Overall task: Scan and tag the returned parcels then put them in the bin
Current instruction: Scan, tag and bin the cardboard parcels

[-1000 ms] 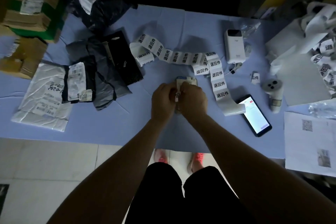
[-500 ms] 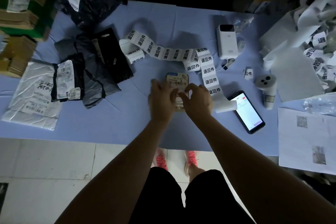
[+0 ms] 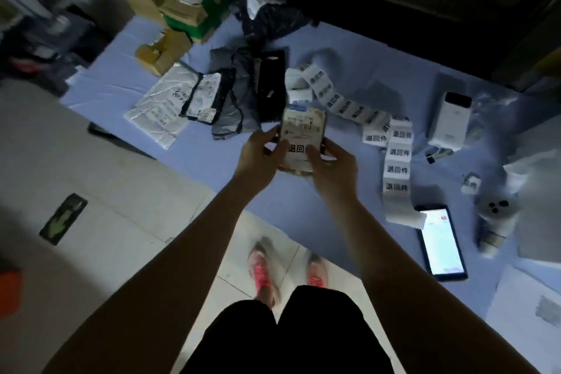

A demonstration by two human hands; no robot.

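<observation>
A small flat parcel [image 3: 302, 127] with a barcode label and a white return sticker on its face is lifted above the blue table [image 3: 303, 200]. My left hand [image 3: 258, 155] grips its left edge and my right hand [image 3: 329, 161] grips its right edge, thumb over the sticker. A long strip of return stickers [image 3: 397, 161] trails across the table to the right. The white handheld scanner [image 3: 494, 222] lies at the right, beside a lit phone [image 3: 441, 241]. No bin can be made out.
Grey, black and white mailer bags [image 3: 230, 100] lie left of centre, with cardboard boxes [image 3: 185, 3] stacked behind them. A white label printer [image 3: 450, 118] sits at the right rear. Papers [image 3: 534, 310] cover the right corner. Tiled floor [image 3: 91, 191] lies to the left.
Both hands have lifted the parcel off the table, its sticker now showing. The view has swung to the left, bringing the floor and boxes into sight.
</observation>
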